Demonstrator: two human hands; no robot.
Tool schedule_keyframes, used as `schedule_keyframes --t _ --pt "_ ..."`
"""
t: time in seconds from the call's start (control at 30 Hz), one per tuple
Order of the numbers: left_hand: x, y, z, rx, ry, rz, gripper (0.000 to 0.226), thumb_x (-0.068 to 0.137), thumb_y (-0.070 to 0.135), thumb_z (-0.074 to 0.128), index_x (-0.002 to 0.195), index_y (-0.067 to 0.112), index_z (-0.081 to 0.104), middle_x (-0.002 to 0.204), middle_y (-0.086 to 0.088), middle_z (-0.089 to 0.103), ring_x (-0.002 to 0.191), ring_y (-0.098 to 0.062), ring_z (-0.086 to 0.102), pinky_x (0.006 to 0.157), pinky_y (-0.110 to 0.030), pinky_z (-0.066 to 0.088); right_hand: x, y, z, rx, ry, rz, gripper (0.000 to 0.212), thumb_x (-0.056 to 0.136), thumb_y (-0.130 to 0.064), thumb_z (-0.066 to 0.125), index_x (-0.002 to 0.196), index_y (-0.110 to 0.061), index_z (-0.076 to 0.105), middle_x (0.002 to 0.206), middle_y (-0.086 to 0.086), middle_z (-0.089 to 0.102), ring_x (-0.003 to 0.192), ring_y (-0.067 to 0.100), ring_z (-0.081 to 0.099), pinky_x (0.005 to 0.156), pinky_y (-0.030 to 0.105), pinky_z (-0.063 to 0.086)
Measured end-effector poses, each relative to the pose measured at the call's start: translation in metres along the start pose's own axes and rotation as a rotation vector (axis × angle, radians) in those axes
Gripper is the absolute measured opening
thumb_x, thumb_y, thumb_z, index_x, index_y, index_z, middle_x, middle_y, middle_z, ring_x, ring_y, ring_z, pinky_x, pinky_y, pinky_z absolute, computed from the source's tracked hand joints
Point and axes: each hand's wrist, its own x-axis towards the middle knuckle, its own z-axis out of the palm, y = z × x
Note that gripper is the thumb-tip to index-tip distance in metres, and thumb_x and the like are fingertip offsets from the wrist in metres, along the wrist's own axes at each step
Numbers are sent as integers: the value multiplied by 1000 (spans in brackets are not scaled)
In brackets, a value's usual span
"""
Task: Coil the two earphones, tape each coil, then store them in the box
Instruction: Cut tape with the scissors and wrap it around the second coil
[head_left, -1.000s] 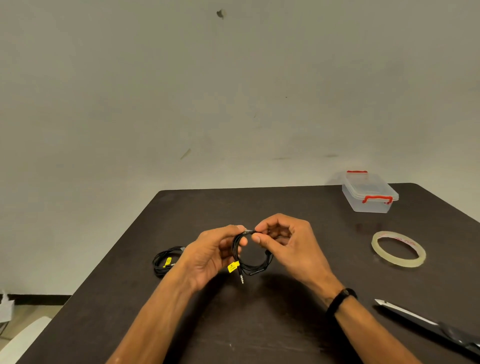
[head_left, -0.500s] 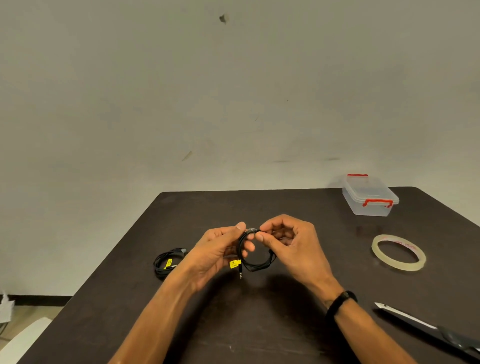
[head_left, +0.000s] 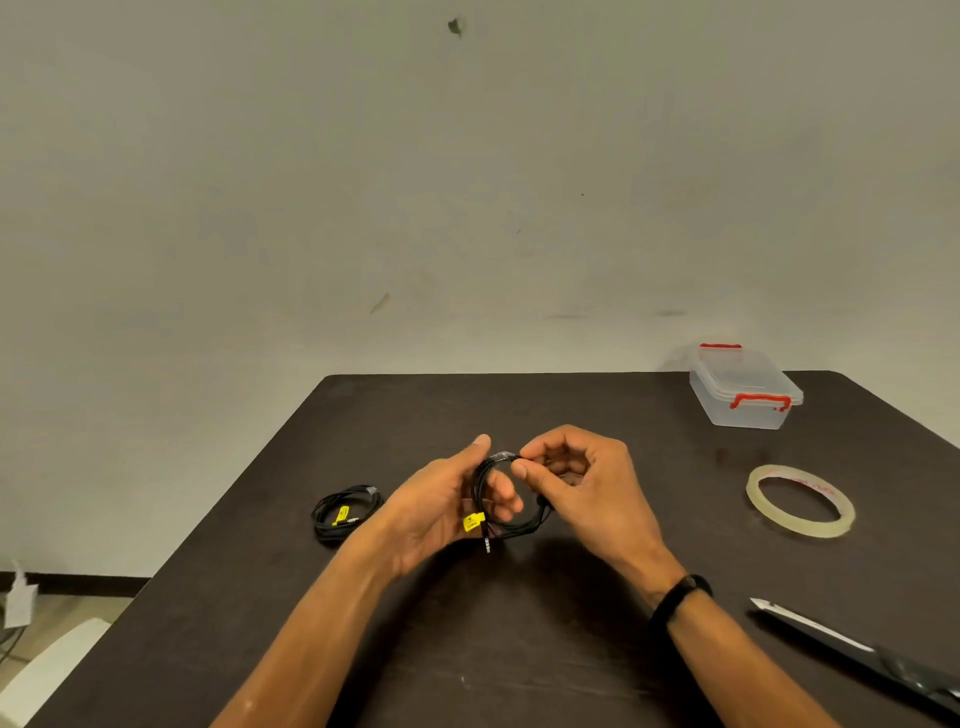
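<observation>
Head view: tape roll (head_left: 800, 500), scissors (head_left: 852, 649), closed box (head_left: 746, 387) lie right.

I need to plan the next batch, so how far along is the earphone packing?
About halfway. One coiled earphone already lies on the table, a pale strip on it that looks like tape. The second coil is held by both the left hand and right hand, which pinch a shiny strip at its top. The box has its lid on, so storing both remains.
</observation>
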Motion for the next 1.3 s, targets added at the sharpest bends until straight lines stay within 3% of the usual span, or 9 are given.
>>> schedule_keyframes --t 0.07,0.13,0.27,0.47,0.7,0.87,1.0,1.17,1.3 --pt "5 -4 1 177 166 103 59 104 59 43 90 12 76 84 -8 77 75 -17 70 80 -37 57 0 1 0 15 19 28 12 86 -21 86 91 -27 77 87 -7 78 81 12 75 76 32 63" --pt "9 -9 -2 296 287 284 43 96 61 59 104 23 77 91 -4 80 83 -17 76 90 -43 61 1 1 -1 49 40 66 11 86 -18 86 91 -22 77 82 -2 78 76 17 76 73 36 64" --pt "11 -11 -6 451 301 474 23 83 42 84 103 30 81 94 8 81 92 -10 77 89 -32 61 0 0 0 116 42 112 12 85 -14 86 90 -13 76 74 7 77 66 22 75 66 35 62" --pt "12 -14 -9 592 346 556 8 90 33 79 97 29 82 87 14 79 87 -2 74 80 -18 57 -1 0 2 143 15 170 14 83 -18 89 91 -15 77 80 6 79 70 22 77 66 30 60" --pt "21 -18 -12 440 307 507 7 98 24 71 97 19 77 78 1 76 75 -9 70 74 -29 57 -1 -1 0 98 -27 210 18 83 -21 89 97 -19 78 87 2 81 84 16 78 78 27 63" --pt "17 -18 -8 256 197 318 17 100 27 68 94 13 76 77 -2 75 67 -10 63 67 -21 50 -1 2 0 87 0 226 13 85 -15 86 95 -17 77 82 3 80 80 19 78 74 27 62" --pt "13 -15 -11 353 238 224 34 98 40 67 90 9 77 72 -2 73 58 -6 55 53 -14 40 -3 2 3 192 -15 309 14 86 -10 84 97 -9 75 77 10 79 73 23 78 66 29 60" --pt "4 -6 -21 733 472 269 56 98 64 54 76 19 79 67 6 76 57 -10 65 62 -31 54 -10 -2 17 302 -85 395 19 86 -4 83 101 0 71 85 27 76 68 23 73 72 46 63" --pt "-17 0 -30 825 807 568 59 103 64 43 79 20 74 68 2 72 67 -16 69 70 -42 56 -18 -10 29 321 -166 434 20 85 -3 84 100 0 71 88 29 75 70 26 73 75 48 63"
